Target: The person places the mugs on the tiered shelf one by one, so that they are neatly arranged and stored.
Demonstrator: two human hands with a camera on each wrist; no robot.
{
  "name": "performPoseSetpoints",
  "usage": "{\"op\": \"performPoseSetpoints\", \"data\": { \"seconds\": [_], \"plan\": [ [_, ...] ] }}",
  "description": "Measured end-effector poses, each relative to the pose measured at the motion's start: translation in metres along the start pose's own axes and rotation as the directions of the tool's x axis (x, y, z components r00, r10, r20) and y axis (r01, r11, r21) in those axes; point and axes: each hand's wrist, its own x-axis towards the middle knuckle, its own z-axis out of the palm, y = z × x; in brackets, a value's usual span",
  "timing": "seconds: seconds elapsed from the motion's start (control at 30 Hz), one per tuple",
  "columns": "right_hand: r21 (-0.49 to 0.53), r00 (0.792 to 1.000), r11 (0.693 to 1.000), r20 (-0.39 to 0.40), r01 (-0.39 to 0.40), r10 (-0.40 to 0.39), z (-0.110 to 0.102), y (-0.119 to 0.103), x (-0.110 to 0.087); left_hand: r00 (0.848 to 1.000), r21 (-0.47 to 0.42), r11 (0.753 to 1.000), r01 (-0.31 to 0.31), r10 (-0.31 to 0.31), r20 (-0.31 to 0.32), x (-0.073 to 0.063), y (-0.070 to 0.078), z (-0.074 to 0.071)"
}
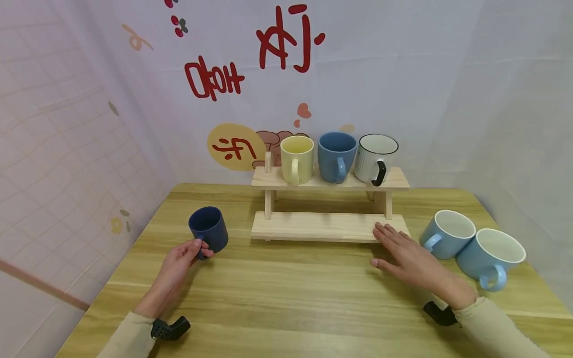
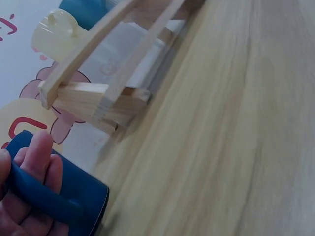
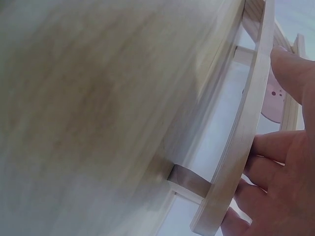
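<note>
My left hand (image 1: 180, 259) holds a navy blue mug (image 1: 217, 232) by its handle, left of the wooden rack. In the left wrist view the fingers (image 2: 40, 152) pass through the handle of the mug (image 2: 91, 201); whether its base touches the table cannot be told. At the other side, my right hand (image 1: 414, 263) lies with fingers extended on the right end of the rack's lower shelf (image 1: 313, 226). The right wrist view shows its fingertips touching the shelf board (image 3: 238, 142). On the upper shelf (image 1: 268, 178) stand a yellow mug (image 1: 304, 166), a blue mug (image 1: 330, 161) and a white mug with black handle (image 1: 364, 161).
Two light blue mugs with white insides, one mug (image 1: 440, 238) behind the other mug (image 1: 476, 258), stand right of the rack near my right forearm. A wood-grain table (image 1: 291, 298) carries everything. Behind it hangs a printed white cloth (image 1: 380, 64).
</note>
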Motion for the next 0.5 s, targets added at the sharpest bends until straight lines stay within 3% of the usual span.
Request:
{"op": "performPoseSetpoints", "data": {
  "seconds": [0.27,0.5],
  "plan": [
    [0.004,1.0,1.0,-0.006,0.009,-0.009,0.002,-0.001,0.0,0.997,-0.136,0.989,-0.064,0.057,-0.057,-0.009,0.006,0.008],
    [0.0,1.0,1.0,-0.02,0.012,-0.012,0.0,-0.002,-0.001,0.987,-0.167,0.973,-0.16,0.151,-0.061,-0.014,0.03,0.027]
  ]
}}
